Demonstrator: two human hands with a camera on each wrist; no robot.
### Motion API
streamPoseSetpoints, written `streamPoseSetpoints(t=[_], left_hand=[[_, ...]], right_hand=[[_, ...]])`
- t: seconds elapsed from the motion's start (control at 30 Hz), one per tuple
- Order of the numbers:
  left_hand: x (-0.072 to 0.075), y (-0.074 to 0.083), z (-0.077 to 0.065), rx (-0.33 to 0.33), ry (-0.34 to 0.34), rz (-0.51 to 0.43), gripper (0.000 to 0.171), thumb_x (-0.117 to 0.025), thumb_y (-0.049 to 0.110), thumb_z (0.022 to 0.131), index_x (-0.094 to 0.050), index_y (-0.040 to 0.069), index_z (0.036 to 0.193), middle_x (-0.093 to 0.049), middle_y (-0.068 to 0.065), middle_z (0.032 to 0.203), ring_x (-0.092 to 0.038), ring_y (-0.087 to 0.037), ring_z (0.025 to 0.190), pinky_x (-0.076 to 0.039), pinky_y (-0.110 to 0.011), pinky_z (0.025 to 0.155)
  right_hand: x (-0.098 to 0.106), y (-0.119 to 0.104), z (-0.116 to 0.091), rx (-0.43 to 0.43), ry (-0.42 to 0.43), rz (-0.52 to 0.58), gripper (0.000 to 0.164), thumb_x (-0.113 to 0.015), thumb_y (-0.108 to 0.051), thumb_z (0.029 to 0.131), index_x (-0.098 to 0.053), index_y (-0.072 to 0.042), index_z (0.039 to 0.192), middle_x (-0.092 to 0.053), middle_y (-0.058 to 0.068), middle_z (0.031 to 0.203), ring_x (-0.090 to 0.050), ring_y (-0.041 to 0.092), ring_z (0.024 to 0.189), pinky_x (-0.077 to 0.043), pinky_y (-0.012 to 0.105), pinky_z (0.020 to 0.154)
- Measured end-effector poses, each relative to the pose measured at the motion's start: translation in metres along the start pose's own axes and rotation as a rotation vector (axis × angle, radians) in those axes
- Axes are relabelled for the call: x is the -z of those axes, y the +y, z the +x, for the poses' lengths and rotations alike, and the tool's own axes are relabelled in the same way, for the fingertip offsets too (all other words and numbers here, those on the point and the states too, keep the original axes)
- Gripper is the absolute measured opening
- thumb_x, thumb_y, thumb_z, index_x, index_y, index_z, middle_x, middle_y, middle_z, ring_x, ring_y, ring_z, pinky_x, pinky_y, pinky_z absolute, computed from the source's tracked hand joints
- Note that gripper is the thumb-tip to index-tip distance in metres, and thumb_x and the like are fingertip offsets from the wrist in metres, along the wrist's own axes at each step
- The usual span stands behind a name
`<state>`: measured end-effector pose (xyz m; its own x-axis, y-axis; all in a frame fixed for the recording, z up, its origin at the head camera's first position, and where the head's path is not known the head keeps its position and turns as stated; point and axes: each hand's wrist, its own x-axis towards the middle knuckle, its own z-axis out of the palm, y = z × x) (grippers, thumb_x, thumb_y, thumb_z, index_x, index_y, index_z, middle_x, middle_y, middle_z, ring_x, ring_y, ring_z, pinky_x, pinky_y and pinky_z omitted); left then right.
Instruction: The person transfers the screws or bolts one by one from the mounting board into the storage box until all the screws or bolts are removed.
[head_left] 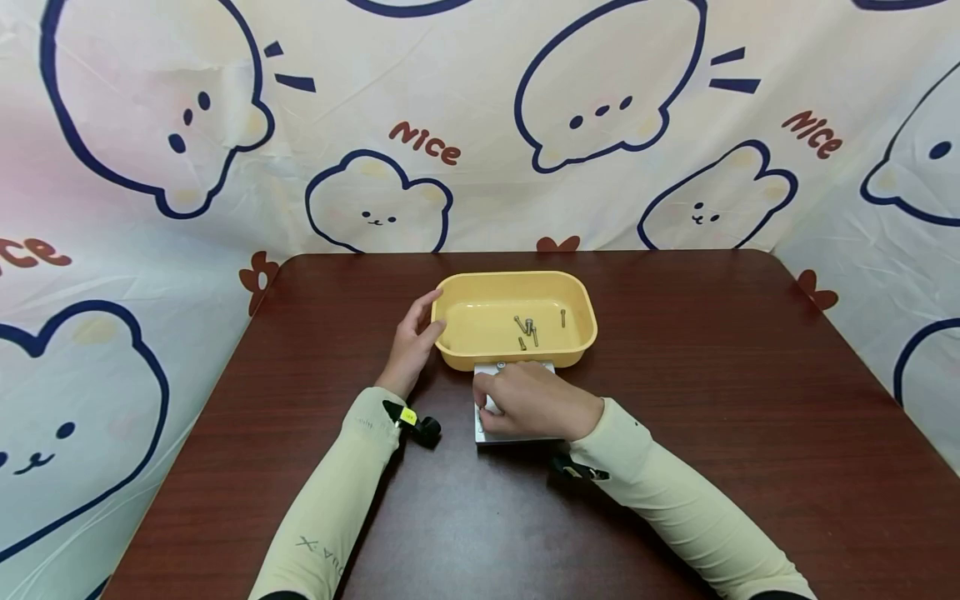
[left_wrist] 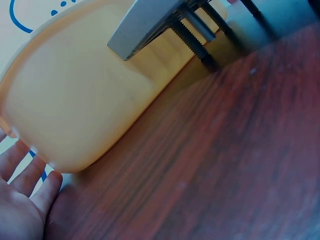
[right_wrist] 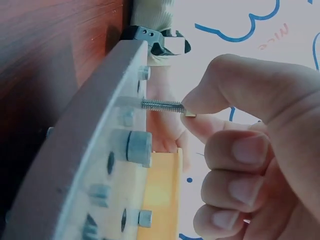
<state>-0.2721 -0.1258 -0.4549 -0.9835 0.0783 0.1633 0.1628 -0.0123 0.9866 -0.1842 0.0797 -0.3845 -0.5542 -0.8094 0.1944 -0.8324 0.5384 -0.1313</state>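
My right hand (head_left: 536,398) pinches a threaded screw (right_wrist: 162,105) between thumb and index finger, the other fingers curled in. The screw's threaded end meets the face of a light metal plate (head_left: 483,429). Other screws sit in this plate, among them a thick bolt head (right_wrist: 140,148), and dark threaded shanks (left_wrist: 190,42) stick out beneath it. My left hand (head_left: 409,346) touches the left end of a yellow tray (head_left: 480,358); its fingers (left_wrist: 30,175) are fairly straight against the tray's outer wall. Several loose screws (head_left: 529,327) lie inside the tray.
The tray stands just behind the plate on a dark brown wooden table (head_left: 712,358). A printed cloth (head_left: 480,100) hangs behind the table's far edge and along its sides. Dark wrist cameras (head_left: 427,432) are strapped over both pale sleeves.
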Motion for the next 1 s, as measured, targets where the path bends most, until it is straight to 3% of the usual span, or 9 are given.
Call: streamPoseSetpoints(t=[0.23,0.5,1.0], left_hand=[[0.002,-0.011,0.005,-0.014,0.014,0.011,0.046,-0.049,0.008,0.090,-0.044,0.023,0.133,-0.038,0.013,0.137,-0.030,-0.008,0.128,-0.031,-0.038,0.101],[-0.002,0.011,-0.005,0.010,-0.013,0.018,0.048,-0.048,0.006,0.090,-0.039,0.014,0.136,-0.034,0.003,0.142,-0.028,-0.019,0.131,-0.034,-0.038,0.098],[-0.001,0.011,-0.006,-0.002,-0.012,0.031,0.048,-0.048,0.006,0.090,-0.039,0.013,0.136,-0.034,0.004,0.142,-0.027,-0.015,0.131,-0.032,-0.039,0.100]], right_hand=[[0.005,0.004,0.000,0.016,0.067,-0.012,0.005,-0.057,-0.020,0.075,-0.057,-0.019,0.079,-0.040,-0.015,0.049,-0.037,0.000,0.043,-0.031,0.019,0.041],[0.016,0.011,-0.002,-0.020,0.049,0.034,0.006,-0.056,-0.021,0.080,-0.058,-0.017,0.083,-0.036,-0.013,0.046,-0.032,0.001,0.040,-0.030,0.020,0.042],[0.039,0.043,-0.013,-0.125,0.188,0.056,0.004,-0.055,-0.018,0.079,-0.056,-0.016,0.082,-0.036,-0.012,0.046,-0.031,0.002,0.042,-0.029,0.021,0.044]])
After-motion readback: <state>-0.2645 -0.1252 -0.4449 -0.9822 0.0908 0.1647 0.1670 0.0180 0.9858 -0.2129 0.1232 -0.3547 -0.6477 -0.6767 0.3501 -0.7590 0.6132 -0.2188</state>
